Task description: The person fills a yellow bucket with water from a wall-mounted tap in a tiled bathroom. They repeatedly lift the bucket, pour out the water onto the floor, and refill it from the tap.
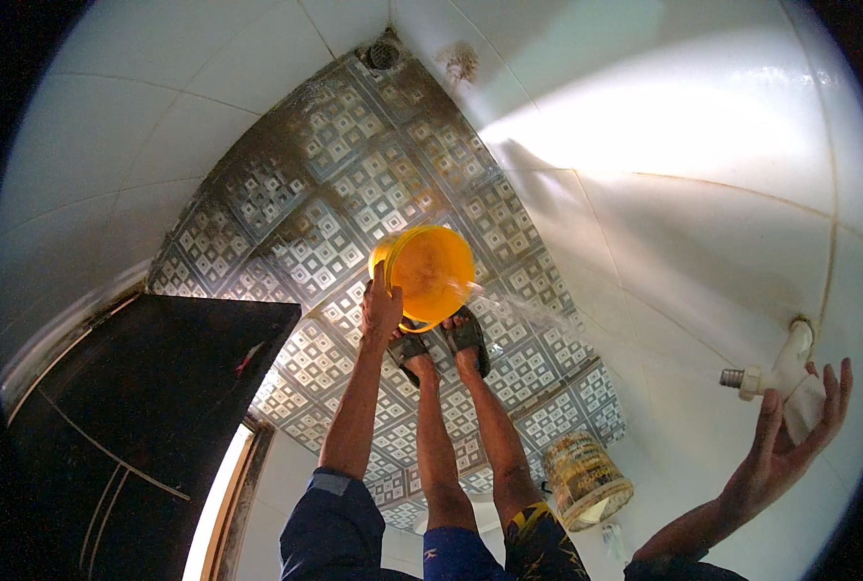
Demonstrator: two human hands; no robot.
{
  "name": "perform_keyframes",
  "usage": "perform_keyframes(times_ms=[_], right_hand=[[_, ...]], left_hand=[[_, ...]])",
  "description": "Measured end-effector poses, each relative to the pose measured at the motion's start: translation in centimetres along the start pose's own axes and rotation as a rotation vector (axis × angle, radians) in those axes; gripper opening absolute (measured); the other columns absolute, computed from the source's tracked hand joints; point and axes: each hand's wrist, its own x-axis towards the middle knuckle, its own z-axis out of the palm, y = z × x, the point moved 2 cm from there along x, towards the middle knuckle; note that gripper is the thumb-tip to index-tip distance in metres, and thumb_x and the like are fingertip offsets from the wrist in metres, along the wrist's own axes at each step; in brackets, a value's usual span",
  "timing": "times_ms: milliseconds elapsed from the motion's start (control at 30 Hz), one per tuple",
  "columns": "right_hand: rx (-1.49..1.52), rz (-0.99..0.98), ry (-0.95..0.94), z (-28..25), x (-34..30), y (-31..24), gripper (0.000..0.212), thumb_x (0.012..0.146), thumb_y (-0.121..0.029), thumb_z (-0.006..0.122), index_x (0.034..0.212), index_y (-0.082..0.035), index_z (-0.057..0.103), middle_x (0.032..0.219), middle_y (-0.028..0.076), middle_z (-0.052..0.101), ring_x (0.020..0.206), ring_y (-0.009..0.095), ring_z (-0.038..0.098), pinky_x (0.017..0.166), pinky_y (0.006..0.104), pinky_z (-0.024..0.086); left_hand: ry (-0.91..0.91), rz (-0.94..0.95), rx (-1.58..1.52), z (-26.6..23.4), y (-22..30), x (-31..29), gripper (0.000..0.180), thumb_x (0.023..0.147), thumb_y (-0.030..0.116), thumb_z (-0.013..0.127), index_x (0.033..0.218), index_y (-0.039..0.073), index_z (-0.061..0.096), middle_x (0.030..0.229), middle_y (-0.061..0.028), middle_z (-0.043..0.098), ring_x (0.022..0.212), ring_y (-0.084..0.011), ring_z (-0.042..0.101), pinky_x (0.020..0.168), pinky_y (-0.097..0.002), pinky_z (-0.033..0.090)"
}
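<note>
Your left hand (383,308) grasps the yellow bucket (438,276) at twelve o'clock of your feet (467,335), your right hand (776,447) curves around the white tap (794,354) toward four o'clock, its grip unconfirmed; filling appears underway, next calling for steady alignment with the water jet (520,308).

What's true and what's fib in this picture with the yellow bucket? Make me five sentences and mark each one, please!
1. The left hand holds the yellow bucket. True.
2. The right hand is on the black door. False: it is at the white tap.
3. The floor has patterned tiles. True.
4. The sandals are bright red. False: they are dark.
5. The stained bucket is to the right of the person's legs. True.
</note>
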Motion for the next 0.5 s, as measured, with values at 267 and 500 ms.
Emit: perform_keyframes(times_ms=[267,500], right_hand=[[-0.018,0.0,-0.002,0.0,-0.1,-0.1,0.05,0.083,-0.016,0.061,0.128,-0.009,0.039,0.141,0.016,0.027,0.121,0.032,0.041,0.095,0.0456,0.045],[0.0,-0.003,-0.01,-0.1,-0.4,0.5,0.051,0.086,-0.018,0.058,0.132,-0.012,0.037,0.142,0.012,0.028,0.123,0.03,0.04,0.097,0.0468,0.044]], left_hand=[[0.122,0.051,0.032,1.1,2.2,1.1,0.058,0.08,0.012,0.056,0.133,0.012,0.032,0.098,-0.0268,0.058,0.087,-0.0404,0.06,0.076,-0.0494,0.049],[0.007,-0.051,-0.031,1.2,2.0,0.1,0.055,0.084,0.01,0.052,0.134,0.014,0.029,0.092,-0.0234,0.063,0.081,-0.0403,0.062,0.07,-0.0499,0.05]])
